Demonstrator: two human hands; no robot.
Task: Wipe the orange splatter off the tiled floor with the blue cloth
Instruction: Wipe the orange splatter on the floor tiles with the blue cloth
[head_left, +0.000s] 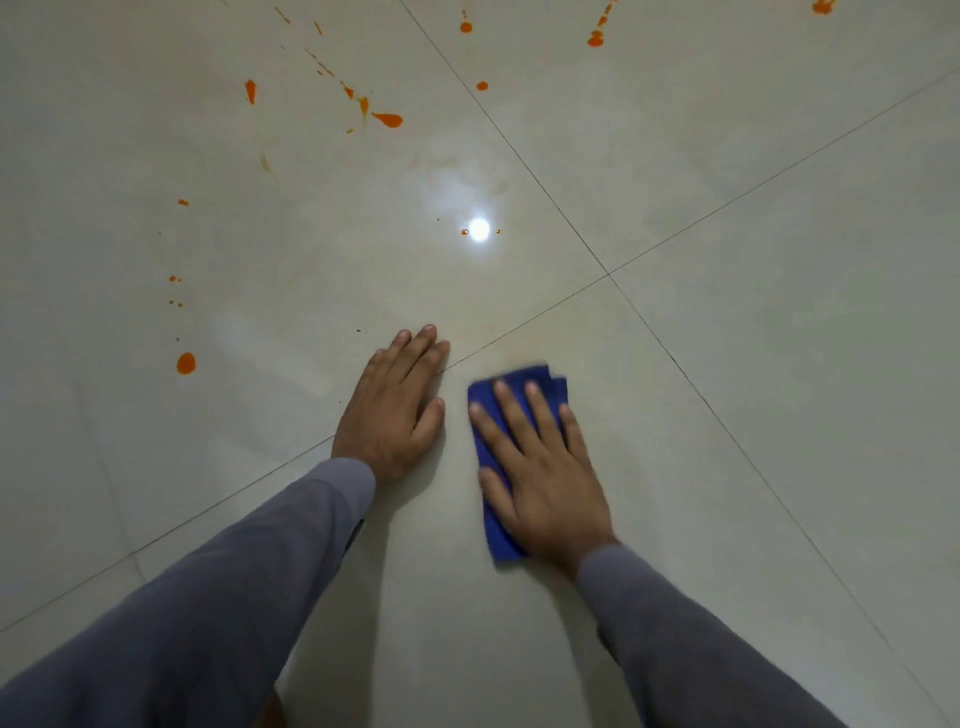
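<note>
Blue cloth (491, 441), folded, lies flat on the tiled floor (727, 364) at about 5 o'clock from the tile-joint crossing. Right hand (540, 467) presses on it, fingers straight and spread. Left hand (397, 410) rests flat on bare tile just beside it at 9 o'clock, fingers straight, holding nothing. Orange splatter (387, 119) dots the floor from 9 to 1 o'clock, well apart from the cloth. Grey sleeves (234, 597) cover both arms.

Left hand (393, 410) flat, fingers straight; right hand (540, 467) flat, fingers spread
</note>
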